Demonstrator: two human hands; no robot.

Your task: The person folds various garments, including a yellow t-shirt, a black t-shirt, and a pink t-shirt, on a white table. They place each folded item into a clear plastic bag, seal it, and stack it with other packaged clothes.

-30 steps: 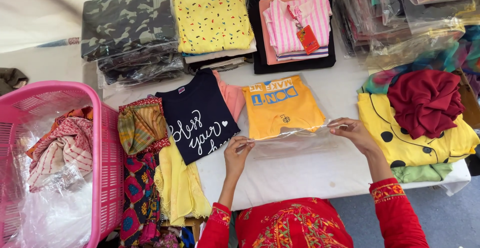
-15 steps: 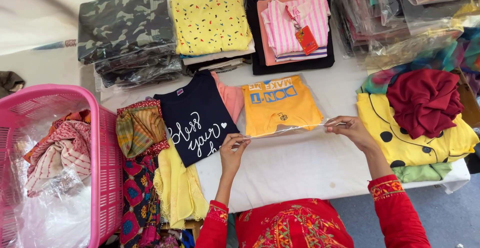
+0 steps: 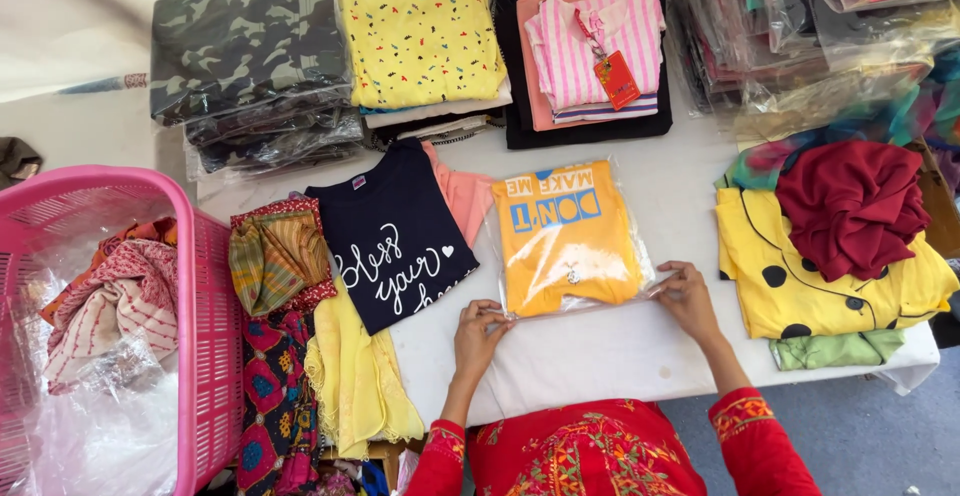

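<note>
I see the bagged orange t-shirt (image 3: 568,238) lying flat at the centre of the white table (image 3: 620,351), just above both hands. My left hand (image 3: 478,334) pinches the clear bag's lower left corner; my right hand (image 3: 686,299) grips its lower right edge. A navy t-shirt with white script (image 3: 395,236) lies just left of it, a pink basket (image 3: 205,296) at the far left, a maroon cloth (image 3: 850,206) on yellow dotted garments at right

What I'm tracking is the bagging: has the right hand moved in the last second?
Yes. The right hand has slid slightly toward the near edge of the table, judged against the yellow dotted garment beside it.
</note>
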